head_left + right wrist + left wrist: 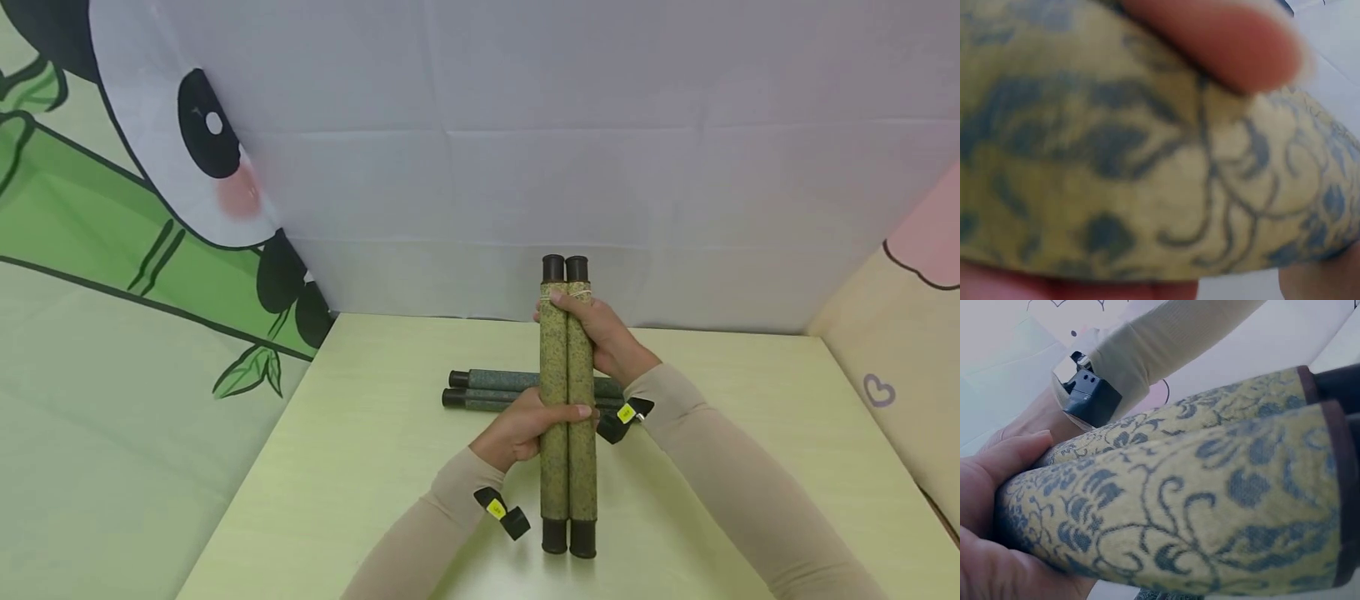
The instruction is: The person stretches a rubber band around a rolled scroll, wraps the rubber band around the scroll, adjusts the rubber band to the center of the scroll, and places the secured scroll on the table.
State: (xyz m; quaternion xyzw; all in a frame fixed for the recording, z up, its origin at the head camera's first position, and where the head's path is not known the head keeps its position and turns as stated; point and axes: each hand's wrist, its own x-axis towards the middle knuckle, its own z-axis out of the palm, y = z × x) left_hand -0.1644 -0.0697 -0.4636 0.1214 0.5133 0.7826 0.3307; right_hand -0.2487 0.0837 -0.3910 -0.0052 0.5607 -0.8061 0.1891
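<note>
A yellow scroll (554, 358) with a dark floral pattern is rolled from both ends into two parallel rolls with dark end knobs. It stands lengthwise away from me, raised above the table. My left hand (525, 423) grips both rolls around the middle, its thumb across the front. Higher up, my right hand (611, 337) holds them near the far end, where a thin pale cord (579, 292) crosses the fabric. In the left wrist view, the blue vine pattern on the scroll (1172, 512) fills much of the picture. The right thumb (1222, 44) lies over the cloth.
Behind the yellow scroll, a green scroll (501, 381) with black knobs lies crosswise on the pale table (360, 467), partly hidden by my hands. A white cloth backdrop (562, 167) rises at the table's far edge. Printed cloth (112, 375) hangs at the left.
</note>
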